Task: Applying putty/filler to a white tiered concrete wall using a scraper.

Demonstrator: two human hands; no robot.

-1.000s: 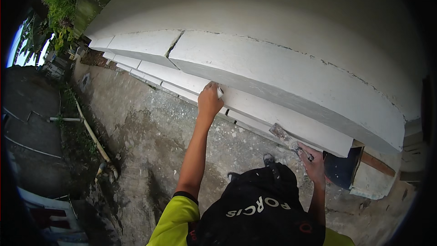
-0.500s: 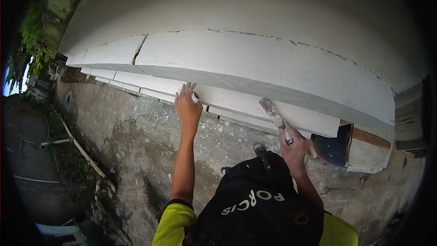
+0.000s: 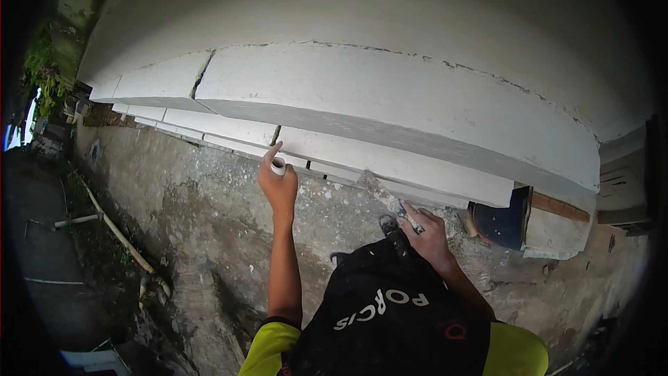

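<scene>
My left hand (image 3: 278, 186) is raised against the lower strip of a white stepped ledge (image 3: 390, 108) on the wall. A small white ring-shaped piece (image 3: 277, 165) sits between its fingers, just below a joint between two strips. My right hand (image 3: 429, 237) grips the handle of a plaster-stained putty knife (image 3: 387, 198). The knife's blade points up-left and rests at the ledge's bottom edge. A black bag (image 3: 390, 313) with white lettering hangs at my chest, between my yellow sleeves.
Rough grey concrete wall (image 3: 202, 223) runs below the ledge. A crack (image 3: 200, 74) splits the top white slab. At the right end are a dark opening (image 3: 499, 223) and a brown block (image 3: 560, 207). Thin pipes (image 3: 115, 231) and plants lie far below on the left.
My left hand has come off the ledge's edge and dropped slightly, now showing the small white ring. My right hand has carried the putty knife left along the bottom edge. The view has shifted.
</scene>
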